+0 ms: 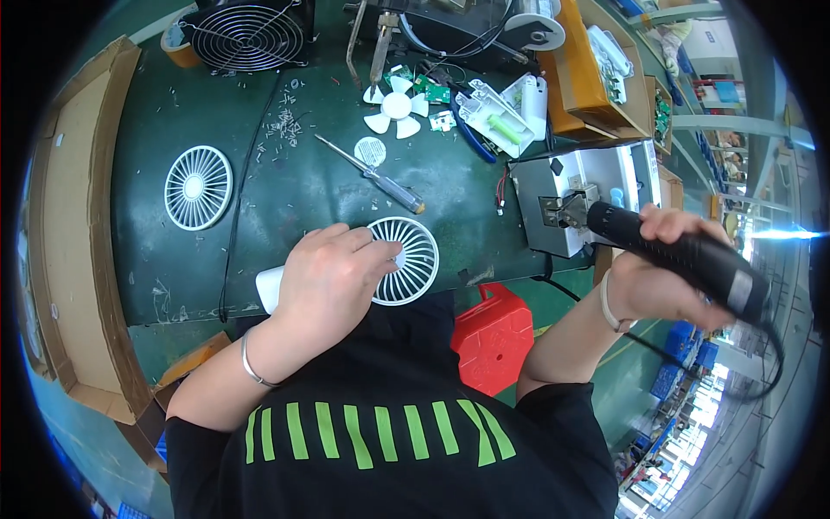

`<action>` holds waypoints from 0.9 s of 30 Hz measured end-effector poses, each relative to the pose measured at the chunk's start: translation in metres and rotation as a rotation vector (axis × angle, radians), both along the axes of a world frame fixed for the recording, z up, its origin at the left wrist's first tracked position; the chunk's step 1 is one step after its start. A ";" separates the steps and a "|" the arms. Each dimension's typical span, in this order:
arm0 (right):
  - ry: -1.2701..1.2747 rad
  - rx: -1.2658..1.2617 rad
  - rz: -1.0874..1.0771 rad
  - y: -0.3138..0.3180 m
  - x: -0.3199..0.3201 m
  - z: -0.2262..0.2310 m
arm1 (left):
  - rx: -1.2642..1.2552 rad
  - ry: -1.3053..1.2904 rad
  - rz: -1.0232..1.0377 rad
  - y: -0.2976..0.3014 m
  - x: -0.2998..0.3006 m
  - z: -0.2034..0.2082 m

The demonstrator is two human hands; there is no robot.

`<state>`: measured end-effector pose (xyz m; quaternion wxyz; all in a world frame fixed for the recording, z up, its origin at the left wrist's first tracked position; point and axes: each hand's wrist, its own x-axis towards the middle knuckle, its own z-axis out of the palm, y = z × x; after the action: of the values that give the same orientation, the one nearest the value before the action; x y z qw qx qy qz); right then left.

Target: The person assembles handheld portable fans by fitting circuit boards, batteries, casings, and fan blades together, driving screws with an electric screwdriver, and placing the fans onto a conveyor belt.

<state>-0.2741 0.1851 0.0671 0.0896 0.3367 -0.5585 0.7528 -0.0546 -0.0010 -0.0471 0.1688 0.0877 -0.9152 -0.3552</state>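
The left hand (pixel 333 272) rests flat, fingers spread, on a round white slatted plastic fan grille (pixel 406 259) near the dark green worktop (pixel 285 186) edge. The right hand's (pixel 666 277) grip is wrapped around a black corded electric screwdriver (pixel 683 259), at 3 o'clock from the grille, well apart. A second white grille (pixel 198 187) at 10 o'clock and a white impeller (pixel 396 106) at 12 lie loose, so assembly looks early.

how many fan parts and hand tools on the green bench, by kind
White fan grilles: 2, one lying free, one under the left hand
White fan blade: 1
Screwdriver: 1
Black powered tool in the right hand: 1
Total: 5
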 end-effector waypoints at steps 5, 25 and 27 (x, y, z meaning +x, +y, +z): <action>-0.143 -0.047 -0.111 -0.009 -0.007 0.007 | 0.029 0.031 0.124 -0.001 -0.001 0.010; -0.263 -0.062 0.631 -0.084 0.095 -0.053 | 0.127 -0.046 0.141 -0.002 -0.001 0.004; -0.273 -0.068 0.640 -0.087 0.097 -0.055 | 0.136 -0.053 0.133 -0.003 0.000 0.003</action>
<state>-0.1773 0.0983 0.0124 -0.2151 0.3879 -0.4063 0.7989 -0.0549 -0.0038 -0.0443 0.1611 0.1688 -0.8852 -0.4023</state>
